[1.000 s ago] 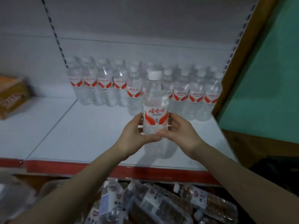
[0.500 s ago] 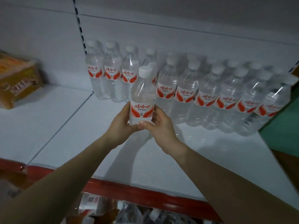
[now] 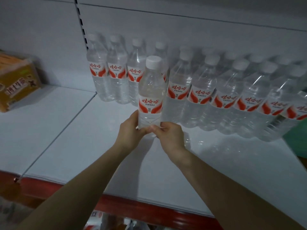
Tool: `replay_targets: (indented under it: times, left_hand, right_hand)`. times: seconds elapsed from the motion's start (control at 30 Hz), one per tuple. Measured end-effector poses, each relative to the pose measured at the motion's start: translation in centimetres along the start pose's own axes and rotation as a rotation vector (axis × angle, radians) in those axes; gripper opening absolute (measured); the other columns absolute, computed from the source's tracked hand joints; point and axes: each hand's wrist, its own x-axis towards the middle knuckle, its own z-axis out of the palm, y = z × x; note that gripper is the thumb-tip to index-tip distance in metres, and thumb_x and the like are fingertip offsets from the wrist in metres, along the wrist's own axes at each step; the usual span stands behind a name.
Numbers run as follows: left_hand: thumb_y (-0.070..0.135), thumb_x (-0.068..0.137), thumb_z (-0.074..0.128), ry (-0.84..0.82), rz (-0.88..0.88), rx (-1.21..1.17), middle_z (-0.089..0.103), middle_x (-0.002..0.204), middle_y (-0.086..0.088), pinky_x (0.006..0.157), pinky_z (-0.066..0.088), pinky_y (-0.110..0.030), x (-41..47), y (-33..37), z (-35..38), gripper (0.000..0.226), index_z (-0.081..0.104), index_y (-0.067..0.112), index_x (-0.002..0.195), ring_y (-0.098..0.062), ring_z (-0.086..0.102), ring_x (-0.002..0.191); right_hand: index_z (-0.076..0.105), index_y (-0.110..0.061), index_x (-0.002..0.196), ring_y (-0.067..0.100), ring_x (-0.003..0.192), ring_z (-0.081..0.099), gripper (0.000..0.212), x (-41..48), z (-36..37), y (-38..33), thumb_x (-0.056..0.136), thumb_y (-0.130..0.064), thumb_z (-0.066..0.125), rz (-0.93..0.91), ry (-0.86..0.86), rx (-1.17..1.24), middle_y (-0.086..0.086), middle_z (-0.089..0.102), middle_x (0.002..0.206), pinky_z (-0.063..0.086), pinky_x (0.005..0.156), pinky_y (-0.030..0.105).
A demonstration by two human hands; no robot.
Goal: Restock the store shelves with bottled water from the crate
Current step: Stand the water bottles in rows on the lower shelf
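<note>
A clear water bottle [image 3: 150,90] with a white cap and a red-and-white label stands upright between my two hands, over the white shelf [image 3: 86,146]. My left hand [image 3: 130,131] grips its lower left side. My right hand [image 3: 169,135] grips its lower right side, thumb across the front. The bottle's base is hidden behind my fingers, so I cannot tell whether it touches the shelf. Behind it, rows of the same bottles [image 3: 202,95] stand along the shelf's back wall, from the slotted upright to the right edge.
An orange carton [image 3: 16,82] sits on the neighbouring shelf section at the left. A red price strip [image 3: 141,208] runs along the shelf's front edge. Below it, packaged goods show dimly. A green wall [image 3: 297,140] borders the right end.
Both hands have carried the bottle further back toward the stocked rows. The view has moved closer to the shelf, and the bottles below have dropped out of sight.
</note>
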Motion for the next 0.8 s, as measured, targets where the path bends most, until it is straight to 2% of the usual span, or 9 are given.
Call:
replay_targets:
  times: [0.13,0.27,0.37,0.47,0.57,0.63,0.67,0.73,0.8]
  left_hand:
    - [0.031,0.083,0.065,-0.026,-0.004,0.042,0.054,0.134,-0.002,0.093,0.039,-0.023,2.4,-0.2,0.3,0.056,0.044,0.015,0.133,-0.021,0.052,0.121]
    - [0.033,0.084,0.065,-0.056,-0.03,0.083,0.054,0.134,-0.003,0.097,0.04,-0.03,4.9,-0.6,0.6,0.056,0.045,0.015,0.133,-0.024,0.051,0.123]
    - [0.029,0.086,0.065,-0.032,-0.033,0.089,0.055,0.132,-0.004,0.091,0.038,-0.026,5.9,-1.2,0.9,0.051,0.046,0.014,0.131,-0.023,0.052,0.121]
    - [0.023,0.087,0.064,-0.015,-0.032,0.09,0.055,0.131,-0.004,0.093,0.038,-0.027,6.5,-1.5,1.1,0.048,0.046,0.014,0.131,-0.023,0.052,0.12]
    - [0.021,0.087,0.063,-0.005,-0.04,0.092,0.054,0.134,-0.004,0.097,0.039,-0.032,7.1,-1.4,1.4,0.05,0.044,0.014,0.133,-0.024,0.051,0.122]
    - [0.021,0.088,0.062,0.003,-0.05,0.093,0.052,0.136,-0.005,0.1,0.039,-0.034,7.4,-1.3,1.6,0.05,0.043,0.015,0.133,-0.024,0.05,0.123]
    - [0.021,0.088,0.062,0.007,-0.054,0.093,0.052,0.136,-0.005,0.1,0.039,-0.034,7.5,-1.3,1.7,0.05,0.043,0.015,0.134,-0.025,0.049,0.124]
    - [0.022,0.088,0.062,0.012,-0.06,0.091,0.051,0.137,-0.005,0.101,0.038,-0.035,7.7,-1.3,1.8,0.05,0.042,0.015,0.134,-0.025,0.048,0.125]
    - [0.021,0.088,0.062,0.013,-0.071,0.086,0.05,0.137,-0.005,0.102,0.038,-0.035,7.7,-1.2,1.9,0.05,0.042,0.015,0.134,-0.025,0.048,0.125]
  right_hand:
    - [0.067,0.006,0.078,0.036,0.086,0.067,0.032,1.9,1.1,-0.4,0.078,-0.025,0.072,0.242,0.045,0.201,0.02,0.069,0.084,0.054,0.085,0.045]
    - [0.063,-0.001,0.073,0.029,0.086,0.065,0.025,3.3,1.2,-0.5,0.08,-0.024,0.072,0.383,0.069,0.341,0.015,0.066,0.083,0.053,0.086,0.033]
    - [0.066,-0.001,0.091,0.02,0.08,0.052,0.023,3.3,1.6,0.2,0.087,-0.023,0.064,0.359,0.055,0.399,0.01,0.056,0.083,0.045,0.077,0.027]
    - [0.058,-0.014,0.109,0.017,0.088,0.051,0.02,3.2,2.1,0.5,0.091,-0.023,0.058,0.34,0.033,0.36,0.006,0.057,0.097,0.04,0.076,0.023]
    - [0.057,-0.008,0.096,0.014,0.069,0.047,0.012,3.5,1.8,0.3,0.093,-0.018,0.052,0.333,-0.015,0.318,0.001,0.052,0.077,0.038,0.06,0.017]
    - [0.055,-0.01,0.093,0.011,0.063,0.042,0.006,3.7,1.6,0.4,0.091,-0.013,0.05,0.348,-0.042,0.324,-0.001,0.047,0.072,0.037,0.059,0.017]
    - [0.056,-0.013,0.103,0.01,0.068,0.045,0.013,3.7,1.6,0.4,0.091,-0.011,0.05,0.348,-0.062,0.336,-0.002,0.05,0.078,0.038,0.065,0.017]
    - [0.046,-0.02,0.132,0.014,0.097,0.052,0.041,4.0,1.4,0.5,0.092,-0.01,0.049,0.368,-0.12,0.36,-0.003,0.055,0.11,0.038,0.083,0.02]
    - [0.032,-0.021,0.144,0.021,0.122,0.046,0.052,4.1,1.2,0.5,0.094,-0.011,0.046,0.383,-0.176,0.342,0.003,0.044,0.137,0.034,0.091,0.023]
